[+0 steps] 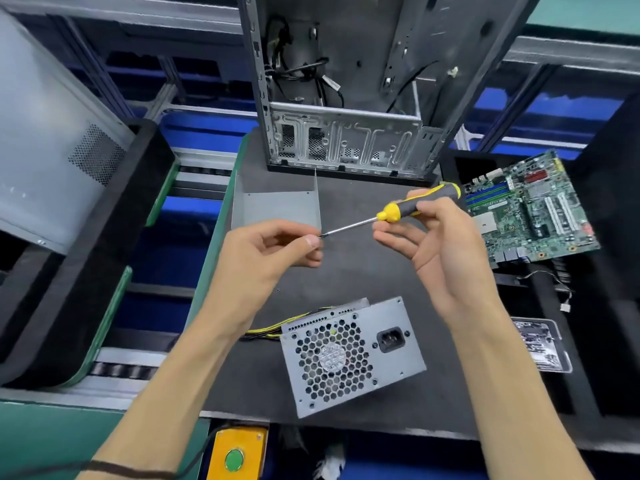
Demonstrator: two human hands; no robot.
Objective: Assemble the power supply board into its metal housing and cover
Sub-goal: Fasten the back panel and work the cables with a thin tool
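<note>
The grey metal power supply housing (353, 355) lies on the dark mat near me, its honeycomb fan grille and power socket facing up, yellow and black wires trailing out to the left. Its bent sheet-metal cover (277, 206) stands farther back on the mat. My right hand (440, 251) holds a yellow and black screwdriver (405, 209) by the handle, shaft pointing left. My left hand (273, 251) pinches something tiny at the screwdriver's tip; what it is stays hidden between thumb and finger.
An open computer case (346, 98) stands upright at the back of the dark mat (363, 278). A green motherboard (530, 209) lies at the right, a bagged part (540, 344) below it. A grey side panel (52, 143) leans at the left. A yellow button box (239, 452) sits at the front edge.
</note>
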